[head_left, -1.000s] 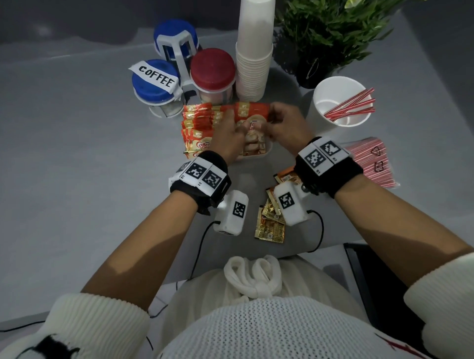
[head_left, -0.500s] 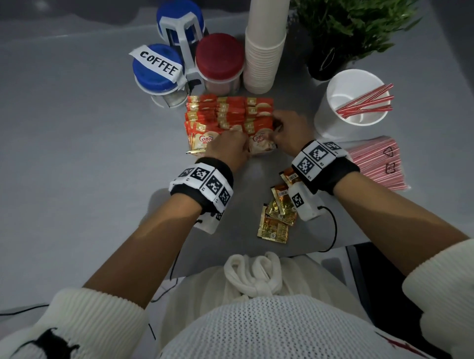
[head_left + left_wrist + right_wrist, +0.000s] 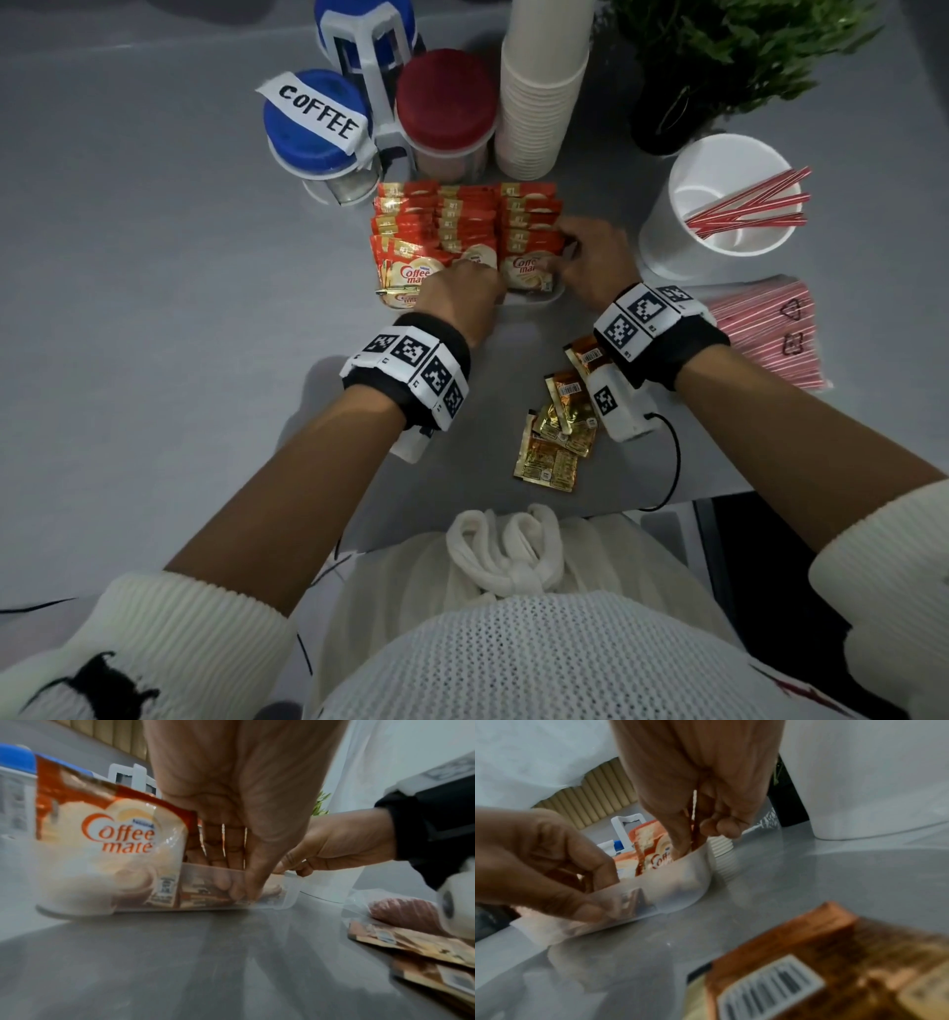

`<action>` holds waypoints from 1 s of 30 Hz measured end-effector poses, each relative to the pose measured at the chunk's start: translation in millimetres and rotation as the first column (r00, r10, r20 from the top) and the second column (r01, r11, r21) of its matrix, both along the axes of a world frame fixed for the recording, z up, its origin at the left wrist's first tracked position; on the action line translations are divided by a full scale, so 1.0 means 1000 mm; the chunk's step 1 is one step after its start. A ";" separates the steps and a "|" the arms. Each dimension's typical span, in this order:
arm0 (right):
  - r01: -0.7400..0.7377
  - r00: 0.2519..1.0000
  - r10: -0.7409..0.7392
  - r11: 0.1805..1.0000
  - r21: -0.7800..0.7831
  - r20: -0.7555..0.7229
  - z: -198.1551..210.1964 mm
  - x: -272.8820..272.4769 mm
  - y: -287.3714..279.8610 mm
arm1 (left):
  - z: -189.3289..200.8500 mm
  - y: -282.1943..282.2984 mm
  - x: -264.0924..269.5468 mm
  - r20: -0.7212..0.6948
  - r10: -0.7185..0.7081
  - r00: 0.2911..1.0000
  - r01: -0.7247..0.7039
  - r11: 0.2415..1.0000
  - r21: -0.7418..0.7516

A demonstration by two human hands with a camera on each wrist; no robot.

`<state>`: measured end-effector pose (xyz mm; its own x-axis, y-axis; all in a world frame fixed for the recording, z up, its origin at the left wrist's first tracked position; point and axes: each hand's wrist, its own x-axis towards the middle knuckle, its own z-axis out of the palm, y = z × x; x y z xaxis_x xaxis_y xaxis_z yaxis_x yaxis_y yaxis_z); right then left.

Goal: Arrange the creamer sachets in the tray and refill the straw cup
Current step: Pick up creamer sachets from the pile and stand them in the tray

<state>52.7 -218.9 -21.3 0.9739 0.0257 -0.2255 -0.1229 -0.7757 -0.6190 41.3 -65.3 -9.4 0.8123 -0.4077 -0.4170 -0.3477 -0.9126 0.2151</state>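
Both hands at the clear tray (image 3: pixel 290 892), which sits mid-table packed with rows of red creamer sachets (image 3: pixel 462 221). Left hand (image 3: pixel 462 298) reaches over the near wall, fingers straight down against the front sachets. Right hand (image 3: pixel 590 262) at the tray's right end, fingers dipped in among the sachets; grip probably a pinch, wrist view too blurred to confirm. Straw cup (image 3: pixel 719 205) right of tray, few red-striped straws (image 3: pixel 744 208) inside. Straw packet (image 3: pixel 770 329) just beside it. Gold sachets (image 3: pixel 554 437) loose near the table edge.
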 end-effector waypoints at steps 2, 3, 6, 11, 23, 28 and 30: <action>-0.038 0.999 0.039 0.997 -0.063 0.011 -0.001 0.001 -0.001 | 0.000 0.000 0.001 -0.011 0.002 1.000 -0.002 1.000 -0.004; -0.035 0.998 0.038 0.997 -0.065 0.040 -0.002 0.001 -0.001 | 0.000 0.000 0.001 -0.015 0.003 1.000 -0.003 1.000 -0.006; 0.000 0.992 -0.005 0.999 0.044 0.125 -0.004 -0.003 0.005 | 0.002 -0.002 0.001 -0.021 -0.006 1.000 0.006 1.000 -0.008; -0.150 0.982 0.161 0.982 -0.114 0.096 -0.010 0.001 0.008 | 0.003 -0.005 0.001 -0.013 -0.030 0.999 0.029 0.999 -0.016; -0.152 0.986 0.159 0.981 -0.122 0.051 0.010 -0.007 -0.006 | 0.008 -0.004 0.001 -0.012 -0.043 0.999 0.042 0.998 -0.050; -0.068 0.996 0.074 0.990 -0.120 0.046 0.021 -0.020 -0.027 | 0.014 -0.010 -0.003 0.056 0.009 0.998 0.005 0.970 -0.245; -0.060 0.998 0.063 0.992 -0.111 0.025 0.019 -0.029 -0.036 | 0.015 -0.016 -0.007 0.068 0.003 0.998 0.019 0.949 -0.316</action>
